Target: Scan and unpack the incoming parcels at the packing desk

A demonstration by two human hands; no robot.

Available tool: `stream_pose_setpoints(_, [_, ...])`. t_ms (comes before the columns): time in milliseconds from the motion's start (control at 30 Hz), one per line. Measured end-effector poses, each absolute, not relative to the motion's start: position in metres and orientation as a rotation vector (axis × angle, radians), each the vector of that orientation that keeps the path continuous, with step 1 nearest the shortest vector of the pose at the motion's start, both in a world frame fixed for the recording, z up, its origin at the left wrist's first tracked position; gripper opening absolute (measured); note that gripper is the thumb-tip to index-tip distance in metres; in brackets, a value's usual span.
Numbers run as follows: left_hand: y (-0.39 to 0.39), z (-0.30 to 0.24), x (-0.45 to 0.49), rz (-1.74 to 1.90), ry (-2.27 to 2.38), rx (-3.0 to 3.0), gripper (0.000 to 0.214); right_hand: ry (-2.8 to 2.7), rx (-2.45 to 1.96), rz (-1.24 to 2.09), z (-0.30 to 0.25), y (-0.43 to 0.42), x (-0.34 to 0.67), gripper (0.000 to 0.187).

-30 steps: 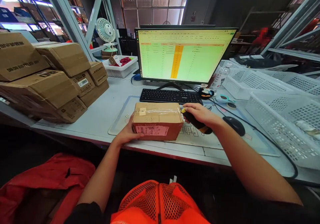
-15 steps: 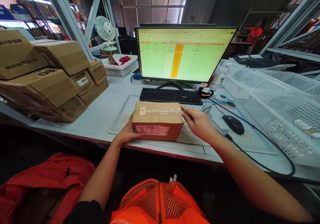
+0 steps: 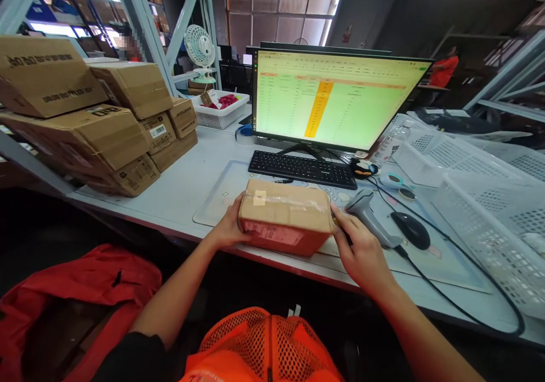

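A taped cardboard box (image 3: pixel 285 203) rests at the front edge of the desk, its pale label (image 3: pixel 272 233) facing me. My left hand (image 3: pixel 232 226) grips the box's left end, thumb on the front and fingers behind. At the right end, my right hand (image 3: pixel 360 243) is closed around a slim black-and-yellow box cutter (image 3: pixel 346 234), mostly covered by the fingers. Its tip is hidden at the box's upper right edge, near the end of the clear tape. A grey barcode scanner (image 3: pixel 372 220) lies just beyond my right hand.
Behind the box are a keyboard (image 3: pixel 302 169) and a monitor (image 3: pixel 336 101). Stacked cartons (image 3: pixel 106 138) fill the desk's left side. A mouse (image 3: pixel 410 230), looping cable and white plastic baskets (image 3: pixel 489 212) occupy the right. Another person in orange (image 3: pixel 444 70) is in the background.
The view has turned left, so the scene sits further right. The box has tilted slightly, its right end nearer me, and my right hand has come lower beside that end.
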State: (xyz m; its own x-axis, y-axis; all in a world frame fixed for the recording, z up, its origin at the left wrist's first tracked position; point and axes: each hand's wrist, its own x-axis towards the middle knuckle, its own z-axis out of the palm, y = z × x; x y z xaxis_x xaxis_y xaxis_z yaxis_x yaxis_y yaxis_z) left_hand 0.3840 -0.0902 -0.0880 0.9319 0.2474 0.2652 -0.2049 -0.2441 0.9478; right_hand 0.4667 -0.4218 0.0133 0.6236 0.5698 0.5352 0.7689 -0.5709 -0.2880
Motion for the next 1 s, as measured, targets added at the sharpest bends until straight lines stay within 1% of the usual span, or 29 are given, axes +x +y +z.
stream_pose_setpoints(100, [-0.096, -0.081, 0.383, 0.466, 0.03, 1.695, 0.122, -1.073, -2.331, -0.487, 0.01, -0.424, 0.462, 0.05])
stream_pose_setpoints(200, [-0.097, -0.064, 0.376, 0.511, 0.062, 1.793, 0.123, -1.068, -2.351, -0.464, 0.007, -0.431, 0.471, 0.05])
stream_pose_setpoints(267, [-0.095, -0.043, 0.365, 0.615, 0.145, 1.96, 0.125, -1.054, -2.395, -0.467, 0.006, -0.44, 0.484, 0.052])
stream_pose_setpoints(333, [-0.093, -0.014, 0.352, 0.795, 0.243, 2.146, 0.125, -1.05, -2.441, -0.471, 0.009, -0.449, 0.496, 0.055])
stream_pose_setpoints(433, [-0.095, 0.031, 0.334, 0.991, 0.236, 2.41, 0.113, -1.054, -2.476, -0.501, 0.022, -0.453, 0.506, 0.057])
stream_pose_setpoints(500, [-0.101, 0.053, 0.33, 0.984, 0.147, 2.566, 0.103, -1.081, -2.458, -0.526, 0.034, -0.445, 0.504, 0.057])
stream_pose_setpoints(567, [-0.11, 0.065, 0.332, 0.926, 0.089, 2.7, 0.098, -1.134, -2.448, -0.509, 0.044, -0.428, 0.498, 0.056])
stream_pose_setpoints(700, [-0.129, 0.071, 0.34, 0.795, 0.175, 2.972, 0.104, -1.291, -2.522, -0.416, 0.061, -0.379, 0.48, 0.058])
stream_pose_setpoints(767, [-0.138, 0.073, 0.34, 0.748, 0.253, 3.094, 0.103, -1.342, -2.614, -0.404, 0.069, -0.357, 0.472, 0.062])
stream_pose_setpoints(867, [-0.149, 0.078, 0.338, 0.733, 0.317, 3.214, 0.098, -1.31, -2.819, -0.433, 0.085, -0.333, 0.461, 0.065])
stream_pose_setpoints(1000, [-0.158, 0.082, 0.338, 0.719, 0.29, 3.262, 0.097, -1.338, -2.978, -0.514, 0.098, -0.316, 0.454, 0.066])
